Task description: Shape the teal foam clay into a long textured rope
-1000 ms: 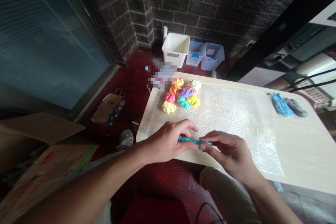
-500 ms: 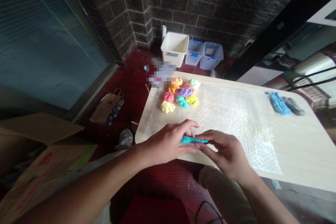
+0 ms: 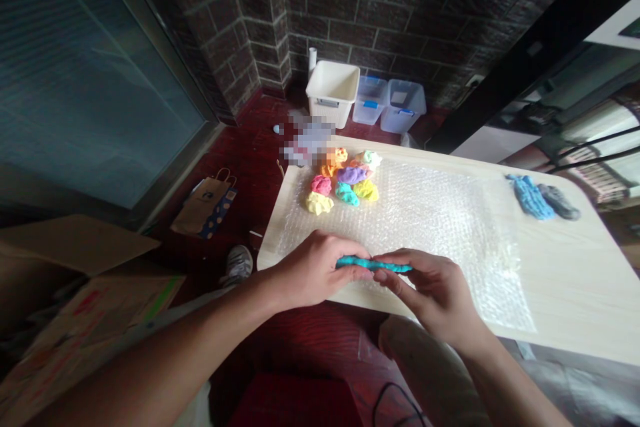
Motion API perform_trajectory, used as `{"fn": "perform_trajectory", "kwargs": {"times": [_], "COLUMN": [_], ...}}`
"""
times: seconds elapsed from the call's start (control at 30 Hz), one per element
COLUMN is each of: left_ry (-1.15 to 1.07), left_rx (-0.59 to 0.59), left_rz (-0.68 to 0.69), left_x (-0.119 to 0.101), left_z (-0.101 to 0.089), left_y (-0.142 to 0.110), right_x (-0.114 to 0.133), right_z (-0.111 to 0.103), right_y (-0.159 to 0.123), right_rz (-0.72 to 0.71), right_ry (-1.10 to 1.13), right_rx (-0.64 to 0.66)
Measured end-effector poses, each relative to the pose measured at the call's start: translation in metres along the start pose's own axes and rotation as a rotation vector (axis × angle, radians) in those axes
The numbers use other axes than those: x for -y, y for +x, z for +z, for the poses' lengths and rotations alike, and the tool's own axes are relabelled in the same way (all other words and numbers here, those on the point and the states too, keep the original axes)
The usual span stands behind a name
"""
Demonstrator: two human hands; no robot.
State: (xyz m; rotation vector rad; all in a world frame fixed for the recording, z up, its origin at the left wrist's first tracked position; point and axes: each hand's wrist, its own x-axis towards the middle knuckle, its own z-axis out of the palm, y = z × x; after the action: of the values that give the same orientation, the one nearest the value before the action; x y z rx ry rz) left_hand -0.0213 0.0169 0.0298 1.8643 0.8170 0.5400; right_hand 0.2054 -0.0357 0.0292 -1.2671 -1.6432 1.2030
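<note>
A thin teal strip of what looks like modelling clay (image 3: 367, 263) is stretched level between my two hands, above the near edge of the table. My left hand (image 3: 317, 270) pinches its left part between thumb and fingers. On the other side, my right hand (image 3: 433, 287) grips the right part the same way, and the fingertips of both hands almost meet at the middle. Beyond them, soft lumps lie grouped on the bubble wrap (image 3: 425, 213): pale yellow (image 3: 319, 203), red (image 3: 321, 185), teal (image 3: 347, 193), yellow (image 3: 367, 191), purple (image 3: 352, 175), orange (image 3: 333, 163) and whitish (image 3: 369, 159).
A blue lump (image 3: 533, 198) and a grey one (image 3: 560, 202) lie on the right of the wooden table (image 3: 580, 280). Plastic bins (image 3: 333, 90) stand by the brick wall. Left on the floor are a paper bag (image 3: 204, 207) and a cardboard box (image 3: 85, 313).
My left fingers, spread apart before, have closed onto the teal clay. The strip now shows longer, reaching further left and right between my hands.
</note>
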Motion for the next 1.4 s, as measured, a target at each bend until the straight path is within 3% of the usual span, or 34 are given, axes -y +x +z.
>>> {"fn": "perform_trajectory", "kwargs": {"times": [0.23, 0.53, 1.17, 1.4], "left_ry": [-0.042, 0.044, 0.037, 0.176], "left_rx": [0.001, 0.069, 0.041, 0.074], "left_rz": [0.01, 0.032, 0.018, 0.038], "left_x": [0.001, -0.002, 0.002, 0.004], "left_z": [0.002, 0.002, -0.001, 0.001], "left_y": [0.0, -0.003, -0.001, -0.002], "right_x": [-0.007, 0.003, 0.002, -0.001], "right_z": [-0.006, -0.007, -0.009, -0.008], "right_y": [0.0, 0.004, 0.002, 0.001], "right_rz": [0.013, -0.176, -0.098, -0.171], "right_ry": [0.055, -0.085, -0.255, -0.374], "right_rx": [-0.052, 0.076, 0.003, 0.045]}}
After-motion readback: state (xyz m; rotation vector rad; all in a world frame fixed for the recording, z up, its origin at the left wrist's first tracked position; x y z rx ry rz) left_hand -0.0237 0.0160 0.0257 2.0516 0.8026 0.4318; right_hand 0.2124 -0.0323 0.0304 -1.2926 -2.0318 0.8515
